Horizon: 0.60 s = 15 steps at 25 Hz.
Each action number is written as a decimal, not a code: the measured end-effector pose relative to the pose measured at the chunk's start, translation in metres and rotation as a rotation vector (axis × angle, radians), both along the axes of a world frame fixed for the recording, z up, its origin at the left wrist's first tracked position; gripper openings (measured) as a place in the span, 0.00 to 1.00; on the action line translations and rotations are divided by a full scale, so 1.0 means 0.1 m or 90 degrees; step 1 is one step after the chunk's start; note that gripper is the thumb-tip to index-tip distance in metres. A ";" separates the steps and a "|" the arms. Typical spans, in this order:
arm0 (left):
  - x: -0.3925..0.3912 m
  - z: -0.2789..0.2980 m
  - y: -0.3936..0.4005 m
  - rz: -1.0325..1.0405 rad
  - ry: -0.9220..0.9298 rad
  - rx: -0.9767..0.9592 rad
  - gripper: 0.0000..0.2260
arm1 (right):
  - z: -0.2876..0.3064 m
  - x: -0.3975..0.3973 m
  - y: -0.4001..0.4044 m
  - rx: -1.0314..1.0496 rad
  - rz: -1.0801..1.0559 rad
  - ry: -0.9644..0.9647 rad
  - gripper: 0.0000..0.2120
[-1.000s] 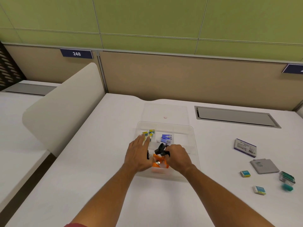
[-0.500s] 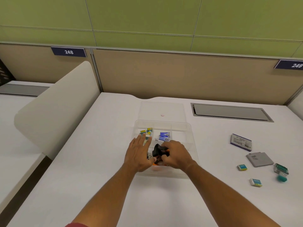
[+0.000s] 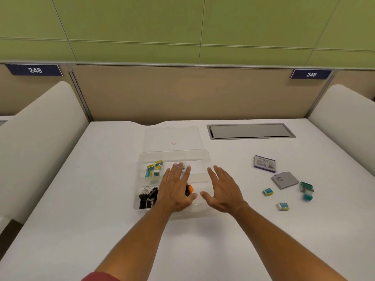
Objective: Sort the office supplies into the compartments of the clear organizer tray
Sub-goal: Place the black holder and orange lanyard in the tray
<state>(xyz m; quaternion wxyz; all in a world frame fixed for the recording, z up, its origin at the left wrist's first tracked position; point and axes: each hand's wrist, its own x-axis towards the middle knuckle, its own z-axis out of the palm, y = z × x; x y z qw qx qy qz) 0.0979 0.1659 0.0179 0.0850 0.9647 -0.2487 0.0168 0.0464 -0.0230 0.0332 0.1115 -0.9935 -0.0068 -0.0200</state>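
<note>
Head view: your hands hover over the organizer tray (image 3: 205,154) on the worktop (image 3: 101,179).
Left hand (image 3: 175,189): grip released, fingers straight, above the tray's middle.
Right hand (image 3: 223,189): grip released, fingers spread, over the tray's right edge.
Binder clips (image 3: 148,197): tray's near-left compartment.
Loose boxes (image 3: 267,192): right of the tray.

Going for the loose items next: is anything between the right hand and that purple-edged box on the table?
Nothing visible. The right hand hovers open over the tray's right side; bare table lies between it and the box.
</note>
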 end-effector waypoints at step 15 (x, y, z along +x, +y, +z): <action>-0.35 -0.11 -1.59 -0.066 0.050 0.042 0.40 | -0.22 -0.55 -1.50 -0.010 -0.130 0.069 0.42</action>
